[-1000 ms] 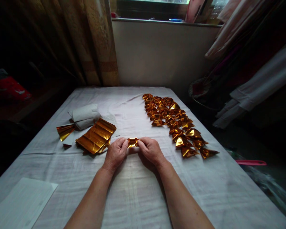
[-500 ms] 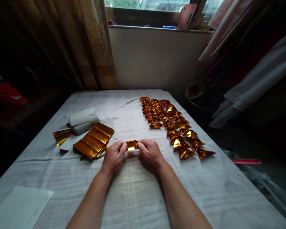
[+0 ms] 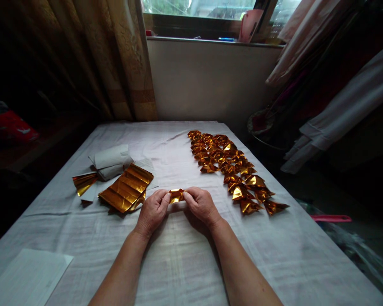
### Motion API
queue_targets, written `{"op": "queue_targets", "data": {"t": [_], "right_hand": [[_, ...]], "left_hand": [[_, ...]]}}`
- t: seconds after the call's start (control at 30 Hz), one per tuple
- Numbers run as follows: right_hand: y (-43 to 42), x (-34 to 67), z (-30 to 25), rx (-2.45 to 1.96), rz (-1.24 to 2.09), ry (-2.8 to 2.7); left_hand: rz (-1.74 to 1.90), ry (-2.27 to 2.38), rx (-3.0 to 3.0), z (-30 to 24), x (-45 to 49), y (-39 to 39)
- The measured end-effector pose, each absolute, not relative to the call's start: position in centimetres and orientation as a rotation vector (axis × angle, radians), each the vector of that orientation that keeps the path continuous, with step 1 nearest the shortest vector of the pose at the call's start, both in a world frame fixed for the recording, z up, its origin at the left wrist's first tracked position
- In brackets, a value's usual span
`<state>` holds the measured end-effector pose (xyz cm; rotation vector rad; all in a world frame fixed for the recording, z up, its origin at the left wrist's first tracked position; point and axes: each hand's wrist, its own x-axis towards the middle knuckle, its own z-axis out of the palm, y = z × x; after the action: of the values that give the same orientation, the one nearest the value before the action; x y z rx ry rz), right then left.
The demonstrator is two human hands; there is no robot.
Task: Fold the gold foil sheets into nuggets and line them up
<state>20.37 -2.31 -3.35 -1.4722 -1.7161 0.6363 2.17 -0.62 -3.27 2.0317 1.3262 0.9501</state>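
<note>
Between my two hands is a small folded piece of gold foil paper (image 3: 176, 195). My left hand (image 3: 153, 209) pinches its left end, and my right hand (image 3: 201, 205) grips the right end; the fingers underneath are hidden. Just left of my left hand lies a stack of creased gold foil sheets (image 3: 127, 188). Several folded gold foil ingots (image 3: 230, 155) stand in slanting rows to the right, beyond my right hand.
White cloth covers the table (image 3: 178, 272). A crumpled white paper wrapper (image 3: 110, 158) and a gold foil fan (image 3: 84, 182) lie behind the stack. At front left is a pale sheet (image 3: 28, 276). Clothes (image 3: 344, 110) hang at right; a curtain (image 3: 124, 63) hangs at back left.
Both hands keep their hold at the same place. The foil piece has tilted slightly between the fingers, and the view has shifted a little.
</note>
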Motion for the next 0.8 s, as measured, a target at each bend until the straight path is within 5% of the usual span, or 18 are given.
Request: {"op": "queue_targets", "data": {"t": [0.53, 0.8], "right_hand": [[-2.2, 23.1, -1.9, -1.532, 0.692, -1.625], [-1.8, 26.9, -1.9, -1.817, -0.067, -1.383]], "left_hand": [[0.999, 1.399, 2.045, -3.5, 2.4, -1.1], [1.017, 1.433, 2.032, -3.3, 2.5, -1.0]]}}
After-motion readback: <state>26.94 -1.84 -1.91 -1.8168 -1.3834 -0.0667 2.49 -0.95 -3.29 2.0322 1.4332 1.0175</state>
